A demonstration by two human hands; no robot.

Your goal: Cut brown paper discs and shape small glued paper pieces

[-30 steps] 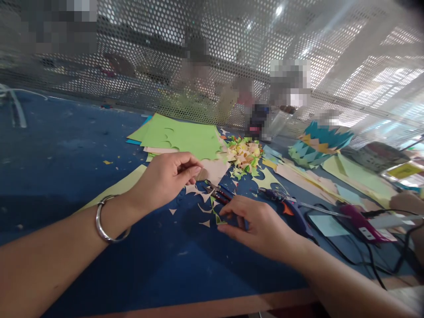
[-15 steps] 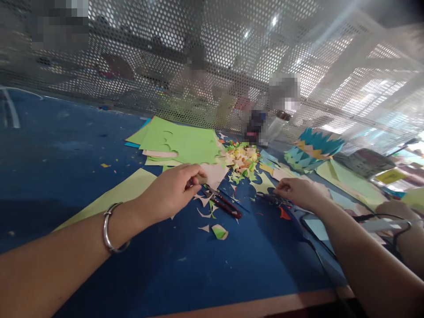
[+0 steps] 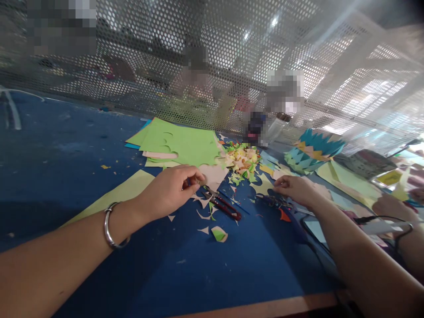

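Observation:
My left hand point(image 3: 177, 185), with a silver bangle at the wrist, has its fingertips pinched together; what lies between them, if anything, is too small to make out. Just beside those fingertips are the tips of dark red-handled snips point(image 3: 228, 209) lying on the blue table. A pink paper sheet point(image 3: 214, 175) lies just beyond them. My right hand point(image 3: 293, 189) is closed at the fingertips, beside a pale yellow paper scrap with curved cut-outs point(image 3: 263, 184). Below it lies a dark blue tool point(image 3: 298, 226), partly covered by my forearm.
Stacked green paper point(image 3: 187, 139) lies at the back, beside a heap of small folded paper pieces point(image 3: 243, 159). Farther right stands a blue pointed paper crown point(image 3: 309, 152). Another person's hand point(image 3: 392, 205) is at the right. A perforated metal screen point(image 3: 142, 57) rises behind.
My left hand has shifted very slightly left. My right hand is almost unmoved. At the far right, the other person's hand has moved a little up and left.

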